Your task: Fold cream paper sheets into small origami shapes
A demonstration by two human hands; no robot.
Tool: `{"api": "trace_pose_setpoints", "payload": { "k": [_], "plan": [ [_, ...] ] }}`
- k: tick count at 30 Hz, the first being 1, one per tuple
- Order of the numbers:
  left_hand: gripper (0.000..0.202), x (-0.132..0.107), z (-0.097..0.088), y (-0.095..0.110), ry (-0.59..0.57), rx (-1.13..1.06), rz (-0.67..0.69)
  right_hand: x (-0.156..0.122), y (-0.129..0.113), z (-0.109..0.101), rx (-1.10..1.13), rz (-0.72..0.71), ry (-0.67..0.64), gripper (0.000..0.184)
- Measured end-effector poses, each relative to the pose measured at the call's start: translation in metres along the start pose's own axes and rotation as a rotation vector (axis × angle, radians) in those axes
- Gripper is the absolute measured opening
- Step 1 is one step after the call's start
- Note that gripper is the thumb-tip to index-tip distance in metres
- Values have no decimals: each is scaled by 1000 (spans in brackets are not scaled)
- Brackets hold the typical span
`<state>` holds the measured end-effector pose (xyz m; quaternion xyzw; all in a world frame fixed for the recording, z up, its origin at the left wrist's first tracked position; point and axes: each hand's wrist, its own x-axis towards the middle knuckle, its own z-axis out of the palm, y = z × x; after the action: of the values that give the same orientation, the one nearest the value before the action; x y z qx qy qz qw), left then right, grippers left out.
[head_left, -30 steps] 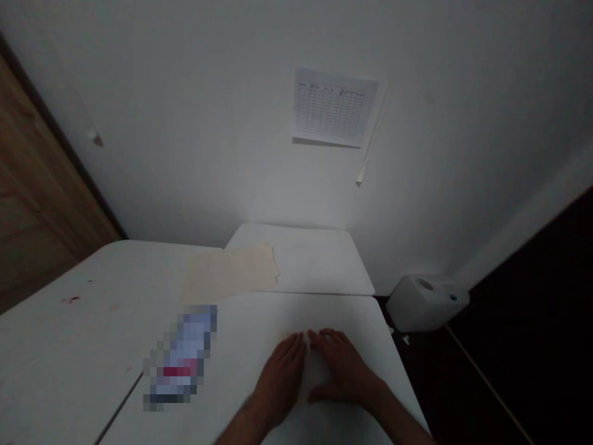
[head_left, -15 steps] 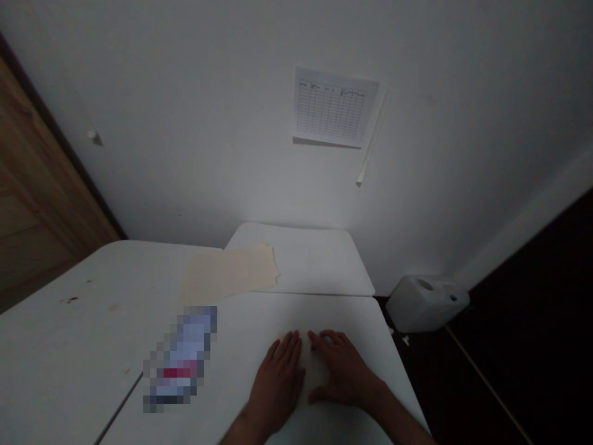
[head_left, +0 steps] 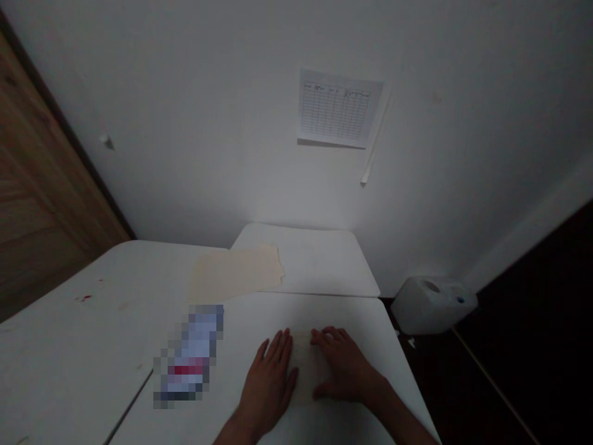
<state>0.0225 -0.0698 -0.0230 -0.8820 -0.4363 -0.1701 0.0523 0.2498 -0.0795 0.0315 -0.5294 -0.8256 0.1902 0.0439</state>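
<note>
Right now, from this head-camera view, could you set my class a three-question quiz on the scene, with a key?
1. True or false: a thin pale sheet shows between the left hand and the right hand.
2. What is on the wall? A) a clock; B) a printed page; C) a mirror.
3. Fill in: in the picture, the white container is to the ____ of the hands.

Key: 1 true; 2 B; 3 right.

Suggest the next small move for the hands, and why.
Probably smooth the pale sheet outward with the left hand, flat along its left side; the right hand, thumb and fingertips at its right, seems placed to steady it on the table.
</note>
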Motion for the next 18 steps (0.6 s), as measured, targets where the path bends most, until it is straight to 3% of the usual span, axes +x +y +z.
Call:
{"api": "trace_pose_setpoints", "payload": {
  "k": [4, 7, 18],
  "plan": [
    [51, 5, 2, -7, -8, 50, -22, 12, -17, -3, -18, -73, 52, 67],
    [50, 6, 6, -11, 4, 67, -16, 23, -32, 1, -54, -89, 113, 50],
    [57, 5, 1, -10, 5, 38, -20, 35, -40, 17, -52, -78, 171, 64]
  ]
}}
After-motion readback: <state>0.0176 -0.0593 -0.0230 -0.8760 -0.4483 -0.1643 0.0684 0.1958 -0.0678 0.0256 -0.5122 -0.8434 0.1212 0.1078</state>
